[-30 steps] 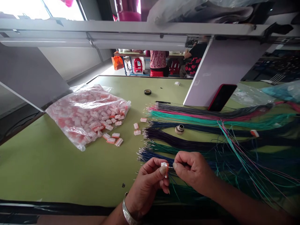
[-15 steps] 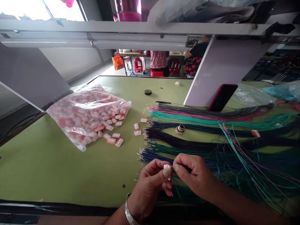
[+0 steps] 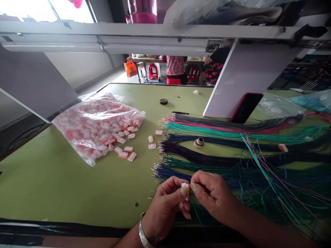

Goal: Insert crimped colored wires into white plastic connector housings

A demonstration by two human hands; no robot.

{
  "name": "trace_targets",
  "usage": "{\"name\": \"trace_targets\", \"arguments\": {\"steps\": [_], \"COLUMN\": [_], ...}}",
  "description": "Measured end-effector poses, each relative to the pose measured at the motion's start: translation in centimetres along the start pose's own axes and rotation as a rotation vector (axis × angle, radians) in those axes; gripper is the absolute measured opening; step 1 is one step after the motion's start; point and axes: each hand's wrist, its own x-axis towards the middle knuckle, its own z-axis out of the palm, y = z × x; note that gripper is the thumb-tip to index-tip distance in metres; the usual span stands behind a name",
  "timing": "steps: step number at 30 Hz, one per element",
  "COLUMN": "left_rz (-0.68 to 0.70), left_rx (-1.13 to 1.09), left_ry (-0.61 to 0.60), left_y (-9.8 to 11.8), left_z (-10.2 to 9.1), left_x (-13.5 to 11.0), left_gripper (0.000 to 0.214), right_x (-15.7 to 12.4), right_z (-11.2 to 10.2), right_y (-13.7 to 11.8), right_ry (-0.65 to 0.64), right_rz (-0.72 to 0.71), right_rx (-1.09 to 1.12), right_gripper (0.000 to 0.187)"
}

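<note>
Left grip (image 3: 165,206) closed on a small white-and-orange plastic connector (image 3: 184,186); right grip (image 3: 214,196) pinched shut just beside it, anything held too fine to tell. Just beyond both grips, thin blue wires (image 3: 170,174) in a long bundle with silvery tips. Well left of the grips, a clear plastic bag (image 3: 98,129) crammed with connectors, loose connectors (image 3: 126,153) beside it, all on a green surface (image 3: 64,186).

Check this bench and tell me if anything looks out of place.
One orange-and-white connector lies alone on the dark wire bundles at right, away from the loose connectors by the plastic bag. Teal and pink wires also stray diagonally across the other bundles, unlike the neat rows.
</note>
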Motion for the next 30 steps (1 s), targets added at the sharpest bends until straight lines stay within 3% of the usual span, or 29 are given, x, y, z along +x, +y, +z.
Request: {"name": "trace_targets", "arguments": {"steps": [8, 16, 30], "left_rz": [0.002, 0.01, 0.012], "left_rx": [-0.026, 0.063, 0.001], "left_ry": [0.013, -0.014, 0.015], "left_y": [0.3, 0.0, -0.2], "left_z": [-0.2, -0.1, 0.0], "left_x": [0.0, -0.1, 0.0], "left_gripper": [0.023, 0.025, 0.024], "right_x": [0.0, 0.1, -0.3], "right_z": [-0.4, 0.1, 0.8], "right_y": [-0.1, -0.4, 0.0], "right_ry": [-0.03, 0.04, 0.112], "right_rz": [-0.001, -0.006, -0.064], "right_rx": [0.012, -0.006, -0.028], "right_gripper": [0.019, 0.018, 0.016]}}
